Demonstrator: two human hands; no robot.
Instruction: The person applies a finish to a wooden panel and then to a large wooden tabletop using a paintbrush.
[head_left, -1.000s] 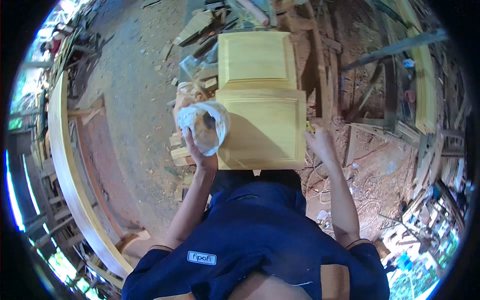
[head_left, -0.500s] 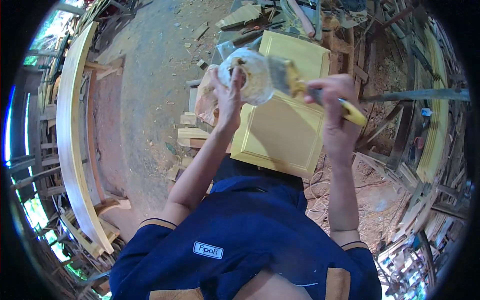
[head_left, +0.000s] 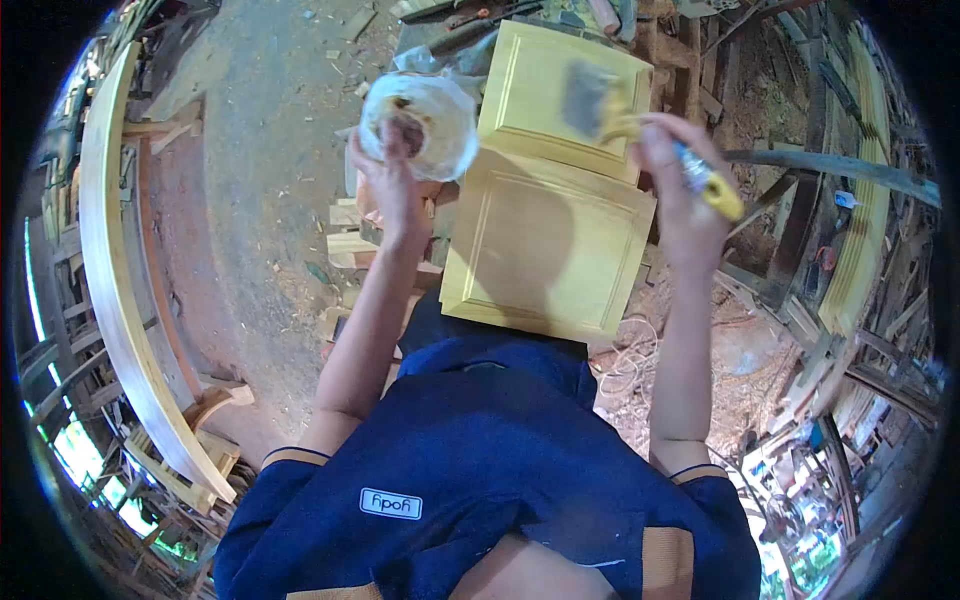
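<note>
My left hand (head_left: 393,195) grips a translucent plastic container (head_left: 448,125) from below, its fingers at the stained, brownish middle. In my right hand (head_left: 685,205) is a paintbrush (head_left: 618,122), its wide dark head blurred by motion and its yellow handle end poking out past the fingers. The brush head overlaps the far section of a pale yellow wooden panel (head_left: 548,250) with two raised, moulded fields. This panel lies right in front of my body, with a shadow across its near field. Container and brush are now well apart.
A long pale board (head_left: 115,280) stands along the left on wooden supports. Wood offcuts (head_left: 350,248) lie left of the panel. Tangled cord (head_left: 628,370) and sawdust cover the ground at right. A grey bar (head_left: 830,172) juts in from the right, near stacked strips (head_left: 868,210).
My left hand has moved left with the container, away from the brush. The brush has come off the container's side and shifted slightly up over the panel's far section. The whole view has shifted.
</note>
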